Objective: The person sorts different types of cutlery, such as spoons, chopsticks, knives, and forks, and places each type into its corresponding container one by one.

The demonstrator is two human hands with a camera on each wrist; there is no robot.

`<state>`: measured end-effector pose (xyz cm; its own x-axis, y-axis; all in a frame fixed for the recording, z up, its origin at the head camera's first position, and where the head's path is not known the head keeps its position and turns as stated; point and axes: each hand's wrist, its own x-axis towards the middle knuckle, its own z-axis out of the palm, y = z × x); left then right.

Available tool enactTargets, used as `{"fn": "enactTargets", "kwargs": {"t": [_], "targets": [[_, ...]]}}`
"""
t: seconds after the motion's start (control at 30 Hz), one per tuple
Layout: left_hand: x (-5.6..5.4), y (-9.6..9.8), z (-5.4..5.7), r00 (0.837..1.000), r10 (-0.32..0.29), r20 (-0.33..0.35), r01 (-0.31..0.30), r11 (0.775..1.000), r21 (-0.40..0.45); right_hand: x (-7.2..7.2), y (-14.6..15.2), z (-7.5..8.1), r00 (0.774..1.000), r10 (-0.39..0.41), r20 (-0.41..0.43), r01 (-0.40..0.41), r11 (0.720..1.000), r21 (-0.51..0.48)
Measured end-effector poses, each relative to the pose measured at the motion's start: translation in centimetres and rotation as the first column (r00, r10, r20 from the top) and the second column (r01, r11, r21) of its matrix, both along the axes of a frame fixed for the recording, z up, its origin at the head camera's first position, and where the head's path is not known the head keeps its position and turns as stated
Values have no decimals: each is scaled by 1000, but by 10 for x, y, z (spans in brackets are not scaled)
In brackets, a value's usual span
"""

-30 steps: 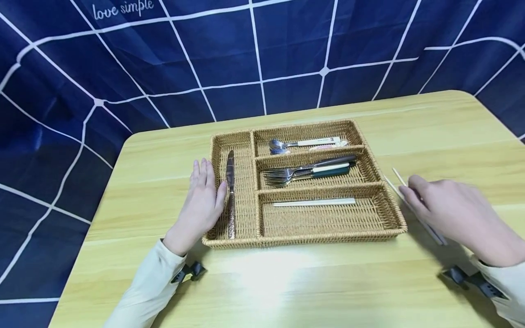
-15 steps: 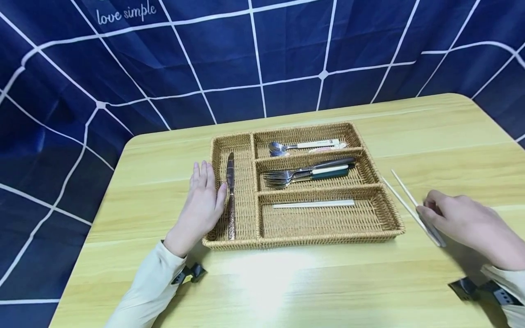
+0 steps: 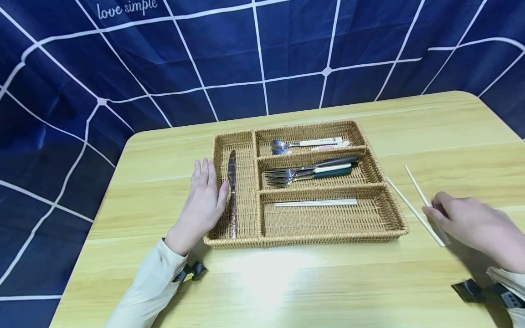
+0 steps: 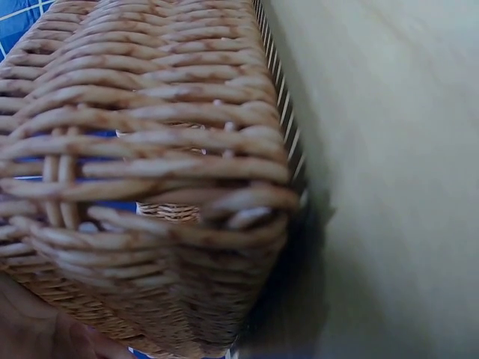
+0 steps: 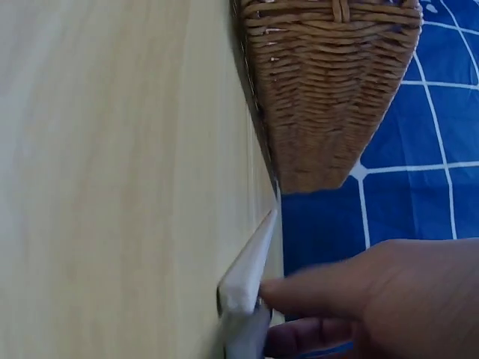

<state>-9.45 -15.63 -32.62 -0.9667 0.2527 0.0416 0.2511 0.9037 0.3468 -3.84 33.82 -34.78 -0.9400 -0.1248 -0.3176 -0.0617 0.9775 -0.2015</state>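
A woven cutlery basket [image 3: 334, 238] with several compartments sits on the table. My left hand [image 3: 199, 200] lies along its left side with straight fingers, the thumb over the rim. Beside it, inside the left compartment, is a table knife [image 3: 232, 196]. To the right of the basket my right hand [image 3: 471, 223] pinches a white chopstick [image 3: 417, 186] between thumb and fingers, low over the tabletop. A second white chopstick [image 3: 414, 212] lies just left of it, close to the basket's right wall. In the right wrist view, the thumb [image 5: 322, 292] meets the blurred chopsticks [image 5: 243, 280].
Spoons [image 3: 303, 143] lie in the back compartment, forks [image 3: 291, 173] in the middle one, and more white chopsticks [image 3: 316, 202] in the front one. A blue curtain [image 3: 295, 54] with white lines hangs behind the wooden table [image 3: 328, 287].
My right hand has moved to the right, and the chopstick in its fingers has spread away from the other one. My left hand has stayed at the basket's left side.
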Motion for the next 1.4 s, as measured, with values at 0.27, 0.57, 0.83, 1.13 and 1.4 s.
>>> {"fn": "enactTargets", "kwargs": {"t": [0.27,0.57,0.83,1.13,1.4], "targets": [[-1,0,0,1000,-4,-4,4,1000,9,-3,-5,-8,1000,10,-14,-10,999,47],[1,0,0,1000,0,-4,0,1000,7,-1,-17,10,900,87,-428,-69,996,58],[0,0,0,1000,2,-1,-2,1000,2,-8,-44,24,742,265,-616,-308,951,38],[0,0,-1,1000,9,-3,-9,1000,8,-21,-70,42,480,506,-716,-551,809,202],[-1,0,-1,1000,3,-12,-3,1000,7,-30,-93,42,363,586,-724,-623,730,279]]}}
